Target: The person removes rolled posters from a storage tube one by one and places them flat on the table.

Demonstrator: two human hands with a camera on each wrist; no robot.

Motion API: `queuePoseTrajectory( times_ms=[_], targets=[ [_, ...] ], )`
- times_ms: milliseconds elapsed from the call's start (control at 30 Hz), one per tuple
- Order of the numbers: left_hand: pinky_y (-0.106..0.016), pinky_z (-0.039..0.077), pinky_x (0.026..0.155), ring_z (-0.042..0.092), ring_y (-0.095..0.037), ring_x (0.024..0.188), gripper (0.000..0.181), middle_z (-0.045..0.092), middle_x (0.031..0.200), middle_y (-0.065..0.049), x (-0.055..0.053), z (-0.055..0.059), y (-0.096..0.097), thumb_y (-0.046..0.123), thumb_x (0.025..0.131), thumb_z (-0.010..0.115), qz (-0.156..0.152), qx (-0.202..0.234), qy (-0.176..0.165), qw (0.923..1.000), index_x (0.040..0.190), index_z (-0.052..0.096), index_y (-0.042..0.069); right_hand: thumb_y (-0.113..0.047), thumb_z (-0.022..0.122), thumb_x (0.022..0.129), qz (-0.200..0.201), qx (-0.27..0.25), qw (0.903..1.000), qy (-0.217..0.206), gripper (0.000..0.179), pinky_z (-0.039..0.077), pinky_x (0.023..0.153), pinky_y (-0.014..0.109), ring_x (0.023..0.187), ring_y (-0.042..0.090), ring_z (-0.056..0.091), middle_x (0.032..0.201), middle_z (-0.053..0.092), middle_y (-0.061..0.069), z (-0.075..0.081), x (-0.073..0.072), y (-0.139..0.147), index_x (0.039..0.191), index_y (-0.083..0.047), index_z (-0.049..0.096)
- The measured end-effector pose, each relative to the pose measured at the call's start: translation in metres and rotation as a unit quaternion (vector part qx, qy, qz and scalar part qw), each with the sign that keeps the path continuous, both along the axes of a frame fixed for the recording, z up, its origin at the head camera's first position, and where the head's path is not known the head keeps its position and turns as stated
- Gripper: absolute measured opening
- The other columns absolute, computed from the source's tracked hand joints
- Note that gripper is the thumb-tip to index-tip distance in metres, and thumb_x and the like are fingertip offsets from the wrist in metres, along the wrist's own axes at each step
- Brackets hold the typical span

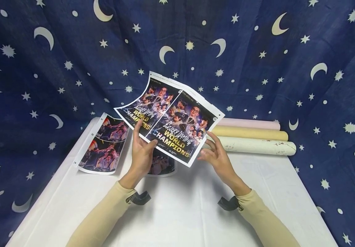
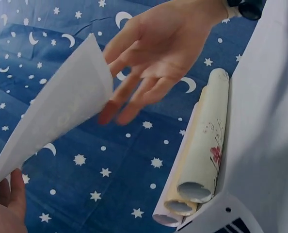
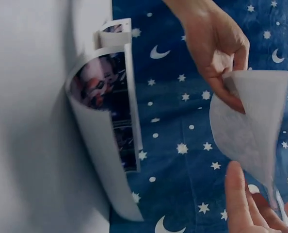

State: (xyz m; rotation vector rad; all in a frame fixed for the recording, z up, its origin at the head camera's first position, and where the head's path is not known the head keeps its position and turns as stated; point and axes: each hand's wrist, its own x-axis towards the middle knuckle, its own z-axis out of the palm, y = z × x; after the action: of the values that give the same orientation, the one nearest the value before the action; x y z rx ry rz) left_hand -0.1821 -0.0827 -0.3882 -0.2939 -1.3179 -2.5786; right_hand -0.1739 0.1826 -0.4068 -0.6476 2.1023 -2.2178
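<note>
A glossy printed sheet (image 1: 177, 120) with two identical panels reading "World Champions" is held up at a tilt over the table. My left hand (image 1: 142, 156) pinches its lower edge, thumb on the printed front; in the right wrist view the left hand (image 3: 219, 53) has fingers behind the white back (image 3: 260, 111). Beside the sheet's right edge is my right hand (image 1: 217, 157), its fingers extended and touching near that edge. From the left wrist view, the right hand (image 2: 153, 58) looks spread, with the fingers fairly straight.
A curled photo print (image 1: 105, 144) lies at the table's left. Another dark print (image 1: 162, 164) shows partly beneath the held sheet. Pink (image 1: 251, 123), yellow (image 1: 251, 133) and floral cream rolls (image 1: 257, 145) lie at the back right. Behind the white table (image 1: 196, 212) hangs a starry blue cloth (image 1: 190, 31).
</note>
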Motion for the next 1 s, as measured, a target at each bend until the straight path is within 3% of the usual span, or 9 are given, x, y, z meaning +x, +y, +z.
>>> queuePoseTrajectory(
  times_ms=[100, 200, 500, 600, 667, 733, 833, 900, 1000],
  targets=[
    [-0.015, 0.051, 0.073, 0.055, -0.001, 0.069, 0.09, 0.025, 0.155, -0.005, -0.002, -0.002, 0.006, -0.023, 0.08, 0.046, -0.013, 0.006, -0.002, 0.9999, 0.154, 0.019, 0.021, -0.001, 0.054, 0.097, -0.017, -0.021, 0.9996, -0.008, 0.068, 0.059, 0.086, 0.036, 0.105, 0.012, 0.064, 0.156, 0.03, 0.014, 0.003, -0.007, -0.006, 0.155, -0.018, 0.023],
    [-0.011, 0.045, 0.058, 0.049, 0.002, 0.057, 0.089, 0.025, 0.156, -0.004, -0.002, -0.003, 0.01, -0.022, 0.081, 0.047, -0.019, -0.001, -0.007, 0.9998, 0.154, 0.02, 0.022, 0.0, 0.053, 0.097, -0.037, -0.054, 0.9977, -0.019, 0.066, 0.058, 0.082, 0.029, 0.103, 0.01, 0.065, 0.156, 0.031, 0.007, 0.005, -0.012, -0.01, 0.154, -0.018, 0.026],
    [-0.012, 0.03, 0.04, 0.033, 0.004, 0.044, 0.087, 0.013, 0.156, 0.008, -0.001, -0.01, 0.02, -0.018, 0.08, 0.051, -0.04, -0.038, -0.001, 0.9985, 0.153, 0.023, 0.019, 0.013, 0.051, 0.093, -0.11, -0.154, 0.982, -0.006, 0.06, 0.047, 0.058, 0.009, 0.056, -0.004, 0.049, 0.146, 0.039, 0.002, 0.012, -0.016, -0.015, 0.148, -0.007, 0.039],
    [-0.013, 0.033, 0.044, 0.032, 0.002, 0.044, 0.087, 0.047, 0.123, 0.012, -0.001, -0.013, 0.02, -0.017, 0.08, 0.052, -0.045, -0.054, 0.001, 0.9975, 0.154, 0.022, 0.018, 0.014, 0.052, 0.092, -0.139, -0.146, 0.9794, 0.01, 0.059, 0.038, 0.045, 0.009, 0.045, -0.004, 0.04, 0.151, 0.037, 0.001, 0.015, -0.013, -0.013, 0.146, -0.006, 0.042],
    [-0.013, 0.037, 0.05, 0.033, 0.001, 0.046, 0.086, 0.047, 0.086, 0.014, -0.002, -0.014, 0.017, -0.015, 0.082, 0.052, -0.047, -0.064, -0.002, 0.9968, 0.154, 0.02, 0.019, 0.013, 0.052, 0.091, -0.152, -0.139, 0.9784, 0.016, 0.059, 0.031, 0.039, 0.011, 0.041, -0.002, 0.034, 0.154, 0.035, 0.002, 0.016, -0.01, -0.01, 0.146, -0.007, 0.044],
    [-0.014, 0.042, 0.059, 0.042, 0.0, 0.056, 0.084, 0.045, 0.083, 0.014, -0.003, -0.015, 0.012, -0.012, 0.085, 0.05, -0.049, -0.07, -0.006, 0.9963, 0.154, 0.017, 0.021, 0.014, 0.052, 0.091, -0.16, -0.137, 0.9774, 0.022, 0.058, 0.028, 0.037, 0.012, 0.041, -0.001, 0.033, 0.156, 0.034, 0.002, 0.016, -0.007, -0.005, 0.146, -0.006, 0.045],
    [-0.018, 0.049, 0.079, 0.056, -0.003, 0.087, 0.079, 0.05, 0.119, 0.004, -0.007, -0.016, 0.002, -0.007, 0.09, 0.046, -0.046, -0.069, -0.004, 0.9965, 0.155, 0.013, 0.023, 0.015, 0.051, 0.091, -0.159, -0.148, 0.9758, 0.024, 0.058, 0.031, 0.039, 0.01, 0.041, -0.002, 0.034, 0.156, 0.034, 0.003, 0.016, -0.005, 0.005, 0.145, -0.004, 0.045],
    [-0.023, 0.049, 0.09, 0.054, -0.01, 0.11, 0.073, 0.035, 0.144, -0.003, -0.011, -0.017, -0.006, -0.003, 0.092, 0.042, -0.041, -0.052, 0.003, 0.9978, 0.154, 0.014, 0.025, 0.016, 0.05, 0.092, -0.15, -0.16, 0.9753, 0.021, 0.057, 0.04, 0.046, 0.008, 0.044, -0.003, 0.037, 0.154, 0.035, 0.004, 0.015, -0.005, 0.013, 0.145, -0.003, 0.045],
    [-0.03, 0.048, 0.097, 0.052, -0.017, 0.122, 0.065, 0.036, 0.147, -0.013, -0.016, -0.015, -0.018, 0.004, 0.095, 0.038, -0.033, -0.017, 0.016, 0.9992, 0.151, 0.018, 0.029, 0.015, 0.05, 0.093, -0.132, -0.173, 0.976, 0.009, 0.055, 0.053, 0.066, 0.011, 0.061, -0.003, 0.055, 0.152, 0.036, 0.003, 0.014, -0.005, 0.027, 0.145, -0.004, 0.046]
  ],
)
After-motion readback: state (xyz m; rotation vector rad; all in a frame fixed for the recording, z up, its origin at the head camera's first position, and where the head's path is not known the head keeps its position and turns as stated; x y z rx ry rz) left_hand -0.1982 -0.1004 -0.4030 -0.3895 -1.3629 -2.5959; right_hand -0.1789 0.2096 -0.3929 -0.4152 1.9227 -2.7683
